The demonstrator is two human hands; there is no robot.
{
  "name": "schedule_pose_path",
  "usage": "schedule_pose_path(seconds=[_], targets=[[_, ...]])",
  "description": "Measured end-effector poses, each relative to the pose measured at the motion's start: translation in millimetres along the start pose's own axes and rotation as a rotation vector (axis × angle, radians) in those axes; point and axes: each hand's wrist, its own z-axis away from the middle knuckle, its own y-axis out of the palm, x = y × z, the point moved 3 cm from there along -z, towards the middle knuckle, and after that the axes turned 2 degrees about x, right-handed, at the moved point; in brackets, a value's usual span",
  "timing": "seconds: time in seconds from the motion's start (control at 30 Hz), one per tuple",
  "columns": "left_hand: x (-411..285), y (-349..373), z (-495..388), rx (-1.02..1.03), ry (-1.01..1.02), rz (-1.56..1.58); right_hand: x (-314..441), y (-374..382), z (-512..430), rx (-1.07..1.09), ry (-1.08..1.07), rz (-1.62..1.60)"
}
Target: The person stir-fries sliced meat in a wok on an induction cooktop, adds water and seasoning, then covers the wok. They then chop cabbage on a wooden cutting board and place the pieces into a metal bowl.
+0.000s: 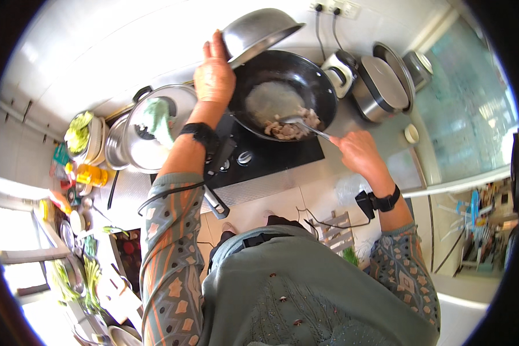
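My left hand (pixel 215 78) grips the side of a stainless steel bowl (pixel 264 32), which is tilted above the far left rim of a black wok (pixel 320 101). The bowl's inside faces away from me. Pale, cloudy liquid (pixel 274 99) covers the middle of the wok. Pieces of whitish-pink meat (pixel 292 130) lie along its near side. A metal cooking utensil (pixel 313 128) reaches into the meat, its handle in my right hand (pixel 358 151). The wok stands on a black glass gas hob (pixel 281 156) with round knobs.
Left of the wok are a glass lid (pixel 132 125) with a green cloth (pixel 158 119), leafy greens (pixel 78 134) and an oil bottle (pixel 91 174). A pan handle (pixel 216 202) juts past the hob's front. A white appliance (pixel 341 73) and a steel container (pixel 382 88) stand right.
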Motion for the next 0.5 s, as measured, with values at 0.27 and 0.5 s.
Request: schedule_pose_path(seconds=[0.27,0.5], targets=[[39.3,-65.4,17.7,-0.342,-0.486,0.456,12.4,-4.0,-0.1,-0.04,0.013,-0.04],[126.5,-170.0,105.8,-0.534,-1.019,1.721,9.8,-0.1,2.4,-0.022,0.093,-0.062]])
